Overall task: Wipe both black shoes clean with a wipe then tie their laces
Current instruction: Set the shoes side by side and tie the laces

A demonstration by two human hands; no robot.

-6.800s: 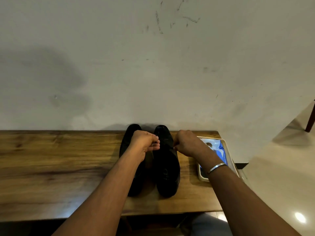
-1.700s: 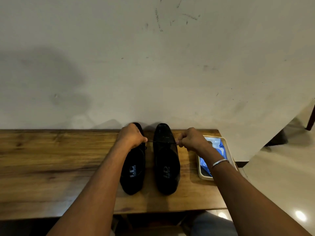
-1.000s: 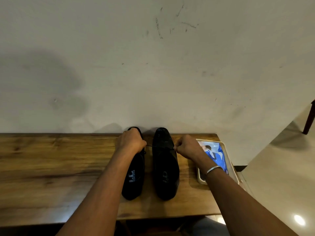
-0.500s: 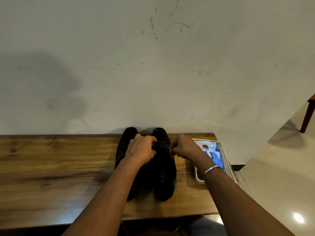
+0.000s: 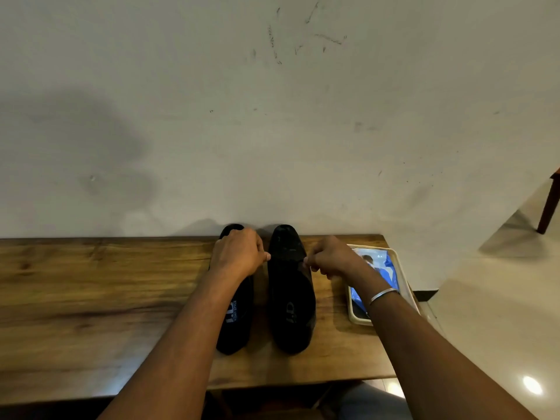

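Note:
Two black shoes stand side by side on the wooden table (image 5: 91, 298), toes toward the wall. The left shoe (image 5: 236, 322) is partly covered by my left forearm. The right shoe (image 5: 291, 298) lies between my hands. My left hand (image 5: 239, 253) hovers over the left shoe's front, fingers curled and pinching a lace end of the right shoe. My right hand (image 5: 330, 257) sits just right of the right shoe, pinching the other lace end. The thin black lace itself is barely visible against the shoe.
A cream tray (image 5: 406, 283) holding a blue wipe packet (image 5: 381, 268) sits at the table's right end, under my right wrist. The wall rises directly behind the shoes. A dark wooden furniture leg (image 5: 548, 204) stands on the floor at far right.
My hands, together over the right shoe half a second ago, have pulled apart to either side of it, drawing the lace ends outward. The shoes have not moved.

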